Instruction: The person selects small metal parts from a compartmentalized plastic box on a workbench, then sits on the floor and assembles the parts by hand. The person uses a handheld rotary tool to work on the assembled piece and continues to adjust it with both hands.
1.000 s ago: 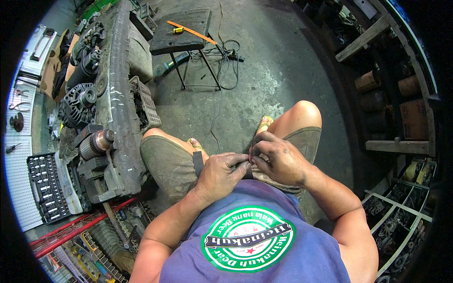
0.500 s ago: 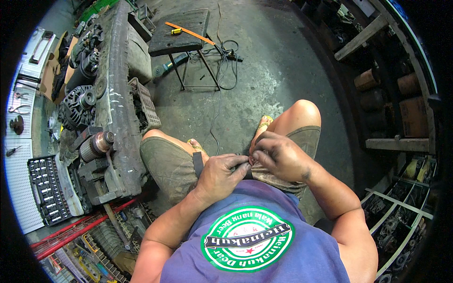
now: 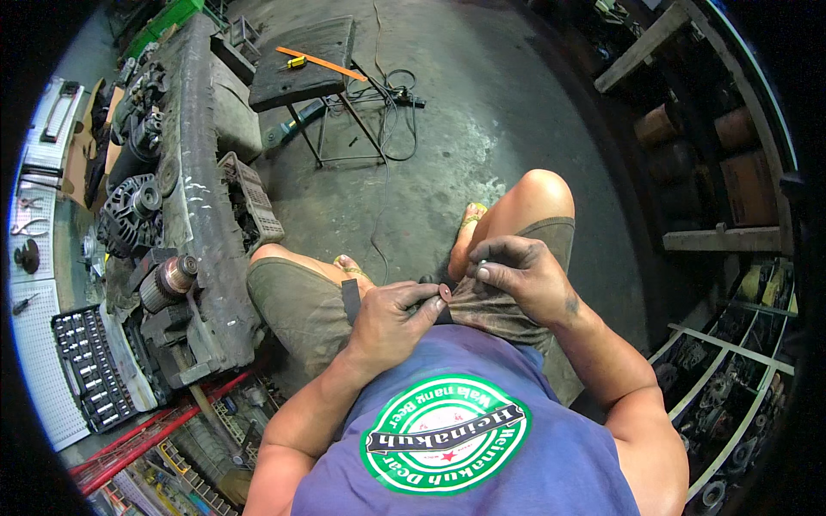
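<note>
Over my lap, my left hand [image 3: 391, 323] pinches a small reddish-brown disc [image 3: 445, 293] with a tiny mark or hole at its middle. My right hand [image 3: 532, 280] is apart from it, a little to the right, its thumb and fingertips closed on a tiny pale piece [image 3: 483, 264] too small to name. A dark flat strip [image 3: 351, 301] shows beside my left hand, over the left thigh; part of it is hidden behind that hand. Dark grime covers the fingers of both hands.
On the left a workbench [image 3: 200, 206] carries an alternator [image 3: 133, 209], an armature [image 3: 172, 279] and a socket set [image 3: 86, 365]. Ahead, a small stool [image 3: 301, 82] bears an orange strip [image 3: 323, 63]; a grinder [image 3: 292, 125] and cables lie by it. Shelves [image 3: 723, 241] stand right.
My hands have come apart: the right hand has drawn away from the left one with a tiny pale piece in its fingertips. The disc in my left hand now shows. The view has shifted slightly.
</note>
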A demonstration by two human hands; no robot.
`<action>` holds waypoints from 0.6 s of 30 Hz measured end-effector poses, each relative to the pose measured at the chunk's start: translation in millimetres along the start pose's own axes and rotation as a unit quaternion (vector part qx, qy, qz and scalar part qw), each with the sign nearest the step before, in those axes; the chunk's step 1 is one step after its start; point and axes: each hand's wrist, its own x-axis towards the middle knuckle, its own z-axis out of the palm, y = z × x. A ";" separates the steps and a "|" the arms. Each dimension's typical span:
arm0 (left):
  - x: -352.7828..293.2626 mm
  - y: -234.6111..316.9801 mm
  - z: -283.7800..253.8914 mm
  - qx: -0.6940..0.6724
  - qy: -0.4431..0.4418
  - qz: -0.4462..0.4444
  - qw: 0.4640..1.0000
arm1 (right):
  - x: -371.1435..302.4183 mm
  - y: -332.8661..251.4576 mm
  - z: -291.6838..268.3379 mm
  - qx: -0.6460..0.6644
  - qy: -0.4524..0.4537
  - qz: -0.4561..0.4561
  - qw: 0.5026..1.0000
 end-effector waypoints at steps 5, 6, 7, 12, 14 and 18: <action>-1.7 1.1 -1.9 -0.009 -0.012 -0.014 1.000 | -0.6 -2.7 5.5 0.023 -0.044 -0.005 0.999; -1.8 0.8 -1.7 -0.011 -0.010 -0.015 1.000 | -1.7 -3.9 4.2 -0.073 -0.042 -0.043 0.996; -1.7 0.3 -1.4 -0.014 -0.008 -0.015 1.000 | -2.1 -4.5 4.7 -0.081 -0.045 -0.048 0.995; -3.0 -2.1 -1.4 -0.021 -0.012 -0.026 0.999 | -3.9 -6.1 11.0 -0.106 -0.034 -0.085 0.990; -3.1 -2.6 -1.5 -0.011 -0.015 -0.025 1.000 | -3.4 -6.0 12.5 -0.104 -0.037 -0.088 0.990; -3.2 -2.0 -1.0 -0.012 -0.010 -0.021 1.000 | -1.4 -4.3 14.6 -0.120 -0.042 -0.100 0.987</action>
